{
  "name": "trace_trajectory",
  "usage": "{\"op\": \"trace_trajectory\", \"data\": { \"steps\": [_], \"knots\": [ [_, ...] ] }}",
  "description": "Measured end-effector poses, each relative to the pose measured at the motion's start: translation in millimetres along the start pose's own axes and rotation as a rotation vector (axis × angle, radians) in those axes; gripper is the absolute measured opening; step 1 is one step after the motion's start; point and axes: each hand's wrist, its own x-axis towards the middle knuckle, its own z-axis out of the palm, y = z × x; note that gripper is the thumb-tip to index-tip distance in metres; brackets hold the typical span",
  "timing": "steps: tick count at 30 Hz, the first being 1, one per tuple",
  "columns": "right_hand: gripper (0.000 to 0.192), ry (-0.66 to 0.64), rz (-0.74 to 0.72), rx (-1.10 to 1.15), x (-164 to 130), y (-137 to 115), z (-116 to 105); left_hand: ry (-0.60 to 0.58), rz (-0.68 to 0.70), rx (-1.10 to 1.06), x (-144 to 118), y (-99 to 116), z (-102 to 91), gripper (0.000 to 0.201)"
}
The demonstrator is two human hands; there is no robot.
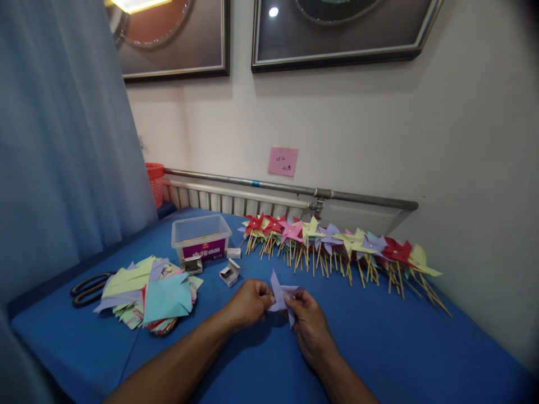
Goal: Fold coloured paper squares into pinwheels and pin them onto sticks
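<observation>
1. I see both hands closed on one lilac paper piece [281, 294], held just above the blue table [379, 336] near its front middle. The left hand [248, 303] pinches the left edge and the right hand [305, 320] pinches the right side, fingers narrow on the paper. The piece looks partly folded, with one point sticking up; I cannot tell how many corners are already drawn in.

2. My main worry is the folds springing open. The grip is only fingertips on thin paper, so if either pinch eases, the points could flick back flat.

3. Tearing is likely if the two hands pull apart; the slits toward the centre would give way first.

4. The small open boxes [229, 274] sit just beyond the left hand, and I judge that a forward reach with the wrist could knock them and scatter whatever small parts they hold. I cannot see their contents.

5. The stack of cut coloured papers [149, 297] lies loose at the left, near the left forearm; a sweep of that arm could fan it toward the scissors [86, 289] or off the edge.

6. The row of finished pinwheels [337, 247] leans along the wall behind, sticks pointing at me. A hand reaching over could catch a stick and topple several neighbours.

7. The clear plastic tub [201, 235] stands well apart from the hands, so I count it a small risk.
</observation>
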Motion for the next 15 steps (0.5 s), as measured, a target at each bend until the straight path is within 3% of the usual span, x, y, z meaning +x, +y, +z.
{"op": "trace_trajectory", "data": {
  "steps": [15],
  "knots": [
    [0.04, -0.02, 0.002, -0.016, 1.3, 2.7, -2.0, 0.016, 0.008, 0.049, 5.4, -8.6, 1.4, 0.018]
  ]
}}
